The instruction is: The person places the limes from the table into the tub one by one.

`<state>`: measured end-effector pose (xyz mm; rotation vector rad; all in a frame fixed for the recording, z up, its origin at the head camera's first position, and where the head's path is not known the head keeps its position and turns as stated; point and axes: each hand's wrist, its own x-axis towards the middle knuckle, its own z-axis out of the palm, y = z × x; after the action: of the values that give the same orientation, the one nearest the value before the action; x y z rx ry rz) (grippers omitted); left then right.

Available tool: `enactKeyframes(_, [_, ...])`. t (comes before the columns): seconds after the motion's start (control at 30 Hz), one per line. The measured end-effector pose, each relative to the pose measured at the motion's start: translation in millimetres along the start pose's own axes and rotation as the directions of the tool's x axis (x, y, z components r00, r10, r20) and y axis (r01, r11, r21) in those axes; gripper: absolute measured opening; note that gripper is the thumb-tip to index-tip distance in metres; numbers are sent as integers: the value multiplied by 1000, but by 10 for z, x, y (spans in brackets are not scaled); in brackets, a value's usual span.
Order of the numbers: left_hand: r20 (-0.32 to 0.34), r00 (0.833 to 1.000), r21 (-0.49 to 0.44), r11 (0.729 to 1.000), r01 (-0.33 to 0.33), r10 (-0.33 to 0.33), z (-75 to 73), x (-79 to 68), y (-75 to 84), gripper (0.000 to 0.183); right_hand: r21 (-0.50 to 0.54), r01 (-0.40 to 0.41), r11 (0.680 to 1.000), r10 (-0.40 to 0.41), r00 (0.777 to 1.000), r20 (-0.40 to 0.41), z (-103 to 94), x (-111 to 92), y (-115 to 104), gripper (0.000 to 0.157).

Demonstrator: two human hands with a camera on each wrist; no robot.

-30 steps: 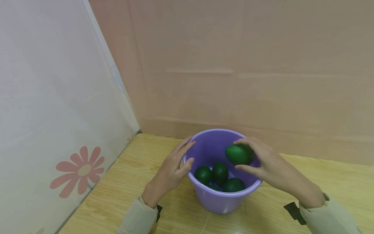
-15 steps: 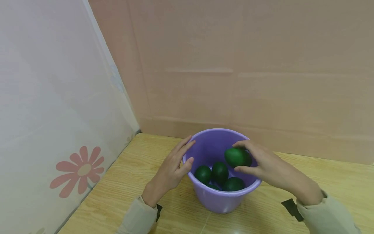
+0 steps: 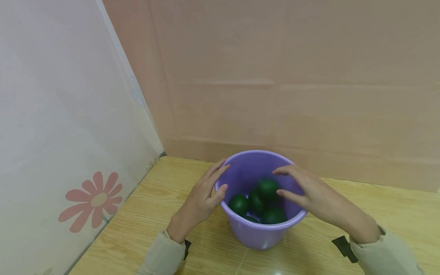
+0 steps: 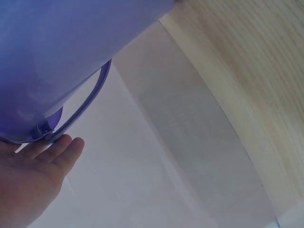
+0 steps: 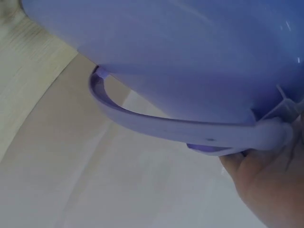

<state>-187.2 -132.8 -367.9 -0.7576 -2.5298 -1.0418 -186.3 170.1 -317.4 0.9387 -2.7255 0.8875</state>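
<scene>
A purple bucket stands on the wooden table with several dark green avocados inside. One avocado is at the right of the pile, just left of my right fingertips and apart from them. My right hand reaches over the bucket's right rim, its thumb and fingers spread with nothing between them. On the left rim rests my left hand, fingers fairly straight, thumb over the edge. In the left wrist view its fingertips lie beside the bucket's handle. The right wrist view shows the other side of the handle.
Light wood tabletop surrounds the bucket. A beige wall covering rises close behind it. To the left stands a pale sheet with a printed red flower. Dark straps show at both wrists.
My right hand has let go of the avocado it held, which now lies lower and further left in the bucket. The left hand has stayed on the rim.
</scene>
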Motion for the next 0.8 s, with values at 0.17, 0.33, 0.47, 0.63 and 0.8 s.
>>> enactKeyframes(0.17, [1, 1000, 1, 1000, -5, 5, -4, -7, -7, 54, -36, 55, 998, -59, 992, -111, 37, -33, 29, 33])
enactKeyframes(0.33, [-4, 1000, 18, 1000, -16, 16, -16, -9, -19, 54, -75, 125, 989, -139, 964, -225, 68, -56, 69, 36])
enactKeyframes(0.47, [4, 1000, 34, 999, -25, 25, -34, -8, -19, 54, -83, 149, 985, -166, 948, -270, 72, -58, 89, 43])
enactKeyframes(0.63, [7, 999, 85, 996, -41, 41, -102, -2, -17, 57, -87, 155, 984, -175, 938, -300, 40, -50, 116, 49])
enactKeyframes(0.8, [-16, 998, 174, 983, -58, 62, -195, 56, -38, 56, -94, 112, 989, -137, 935, -326, -32, -61, 170, 55])
